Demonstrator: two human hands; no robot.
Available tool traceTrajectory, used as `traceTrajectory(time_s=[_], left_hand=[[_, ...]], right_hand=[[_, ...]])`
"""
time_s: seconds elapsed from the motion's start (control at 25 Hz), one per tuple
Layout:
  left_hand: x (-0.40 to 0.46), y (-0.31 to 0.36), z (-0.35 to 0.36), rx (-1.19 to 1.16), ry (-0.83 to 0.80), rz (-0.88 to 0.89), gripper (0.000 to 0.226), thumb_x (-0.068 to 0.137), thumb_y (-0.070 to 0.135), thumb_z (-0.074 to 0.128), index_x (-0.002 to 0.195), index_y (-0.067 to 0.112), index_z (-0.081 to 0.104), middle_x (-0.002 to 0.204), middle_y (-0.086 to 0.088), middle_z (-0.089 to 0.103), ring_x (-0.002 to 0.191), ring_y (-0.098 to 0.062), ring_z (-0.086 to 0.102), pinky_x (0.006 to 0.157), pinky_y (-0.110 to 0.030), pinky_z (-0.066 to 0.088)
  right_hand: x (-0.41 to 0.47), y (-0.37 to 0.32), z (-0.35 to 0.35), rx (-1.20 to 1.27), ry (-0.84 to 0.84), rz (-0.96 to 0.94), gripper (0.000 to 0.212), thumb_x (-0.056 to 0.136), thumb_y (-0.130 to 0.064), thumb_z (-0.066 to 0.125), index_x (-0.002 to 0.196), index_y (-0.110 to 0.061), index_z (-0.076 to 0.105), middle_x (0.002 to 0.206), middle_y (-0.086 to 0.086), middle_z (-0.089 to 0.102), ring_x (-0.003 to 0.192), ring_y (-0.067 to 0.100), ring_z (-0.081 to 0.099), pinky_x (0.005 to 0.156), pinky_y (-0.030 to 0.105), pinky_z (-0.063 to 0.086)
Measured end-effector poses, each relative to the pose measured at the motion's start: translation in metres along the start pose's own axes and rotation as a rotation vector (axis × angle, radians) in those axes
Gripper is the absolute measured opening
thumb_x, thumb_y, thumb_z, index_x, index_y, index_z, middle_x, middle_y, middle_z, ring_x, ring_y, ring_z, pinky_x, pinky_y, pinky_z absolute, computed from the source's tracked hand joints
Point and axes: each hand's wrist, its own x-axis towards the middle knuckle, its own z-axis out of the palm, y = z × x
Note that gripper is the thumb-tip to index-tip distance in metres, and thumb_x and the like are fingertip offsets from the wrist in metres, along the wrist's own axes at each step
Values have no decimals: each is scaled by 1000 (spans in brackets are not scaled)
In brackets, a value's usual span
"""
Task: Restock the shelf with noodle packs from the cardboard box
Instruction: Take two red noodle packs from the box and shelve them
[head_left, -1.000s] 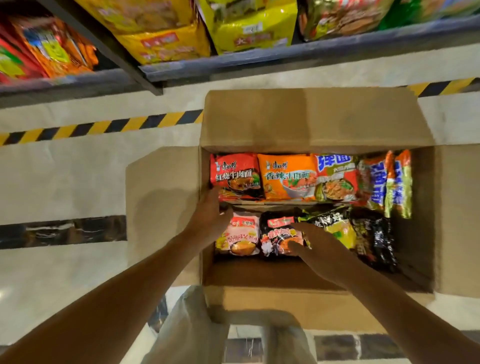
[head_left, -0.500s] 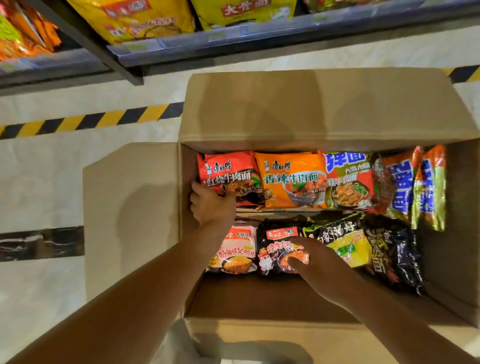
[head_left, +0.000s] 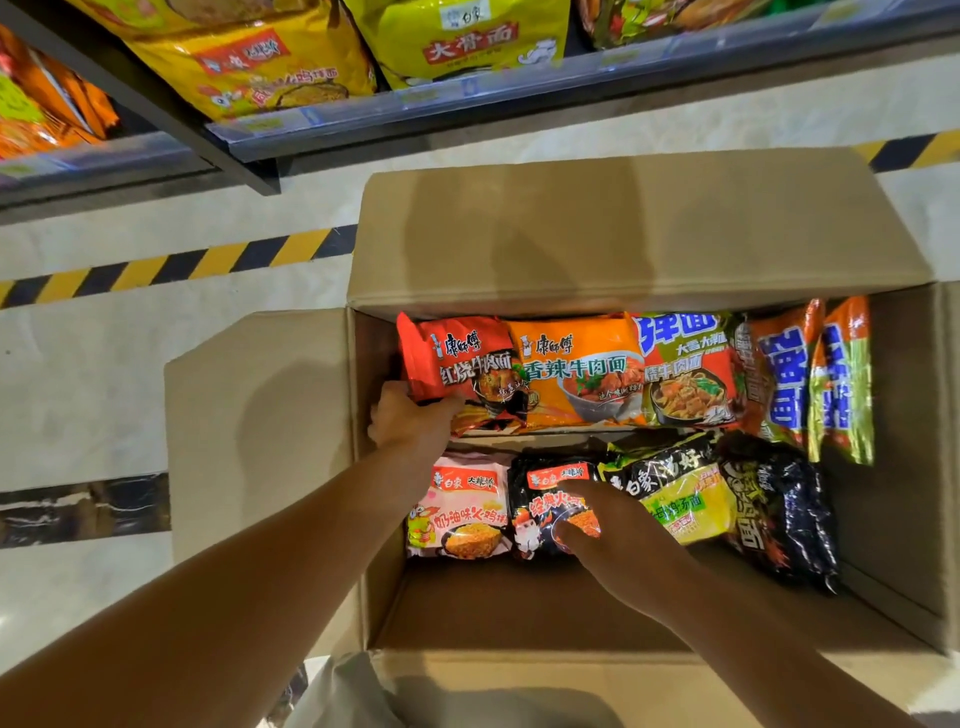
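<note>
An open cardboard box (head_left: 260, 415) on the floor holds two rows of noodle packs. My left hand (head_left: 410, 421) grips the lower left corner of the red noodle pack (head_left: 457, 364) at the far left of the back row, lifting that corner. Beside it lie an orange pack (head_left: 576, 369) and a green-and-red pack (head_left: 685, 374). My right hand (head_left: 608, 530) rests with fingers spread on the black pack (head_left: 540, 504) in the front row, between a pink pack (head_left: 462, 509) and a yellow-green pack (head_left: 680, 493). The shelf (head_left: 467, 98) above carries yellow packs (head_left: 260, 62).
Two upright orange-and-green packs (head_left: 810, 374) and a black pack (head_left: 779, 509) fill the box's right side. A yellow-black hazard stripe (head_left: 171, 265) runs along the pale floor under the shelf. The box flaps stand open on all sides. Orange packs (head_left: 47, 109) sit on the left shelf.
My left hand moved from the pink pack up to the red pack and took hold of its corner. The view shifted closer to the box. My right hand stayed on the black pack.
</note>
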Motion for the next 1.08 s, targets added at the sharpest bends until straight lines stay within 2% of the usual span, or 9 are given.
traceTrajectory(time_s=[0.12,0.2,0.36,0.52,0.64,0.72,0.8,0.92,1.08], left_hand=[[-13,7,-15,-59,-38,59,51,73,28,86,109,16,52,101,-3,65,93,-23,66,84,-43,57],[-19,13,-32,-84,-68,63,52,75,23,86,112,13,51,102,-5,68,90,-24,69,77,-42,59],[-36,31,-85,-84,-143,158,49,79,14,81,119,13,52,100,-4,71,79,-15,71,54,-19,54],[-44,44,-147,8,-208,297,51,77,24,81,121,27,56,107,1,73,91,-16,72,73,-30,58],[-37,40,-184,38,-231,341,58,75,33,80,127,32,55,115,5,71,99,-18,71,86,-41,57],[-30,35,-198,4,-239,334,63,71,45,82,127,36,56,115,6,72,99,-18,72,88,-43,57],[-21,28,-206,-32,-260,322,60,70,45,81,125,38,58,115,7,72,100,-17,72,85,-39,59],[-7,25,-205,-67,-284,338,50,75,30,76,123,37,60,116,7,71,101,-16,72,77,-31,61],[3,22,-200,-82,-315,370,48,78,23,75,123,32,61,111,6,74,98,-17,73,79,-33,61]], right_hand=[[2,-11,0,-16,-27,24,52,100,-34,54,149,-28,40,151,-4,45,134,13,46,103,26,36],[3,-20,-1,-22,-39,42,52,100,-33,54,150,-27,39,152,-3,45,134,14,46,105,28,37],[16,-51,5,44,-65,68,54,99,-29,56,150,-23,40,149,-1,49,134,19,49,106,34,41],[46,-87,27,353,-16,188,57,96,-19,64,147,-11,41,134,11,62,118,27,63,101,42,49],[77,-117,40,981,31,454,55,94,-1,63,142,5,37,128,27,61,117,42,60,105,48,42],[95,-129,47,1126,111,583,47,91,-6,68,132,2,47,103,14,64,96,30,64,94,41,47],[112,-137,56,1174,200,662,49,86,-18,76,125,-5,49,94,6,58,95,25,61,99,44,50],[130,-146,65,1321,379,748,59,81,-31,81,118,-6,42,112,9,56,108,28,57,99,44,48],[133,-167,59,1415,438,763,65,94,-38,67,142,-5,40,144,17,50,130,33,51,92,37,48]])
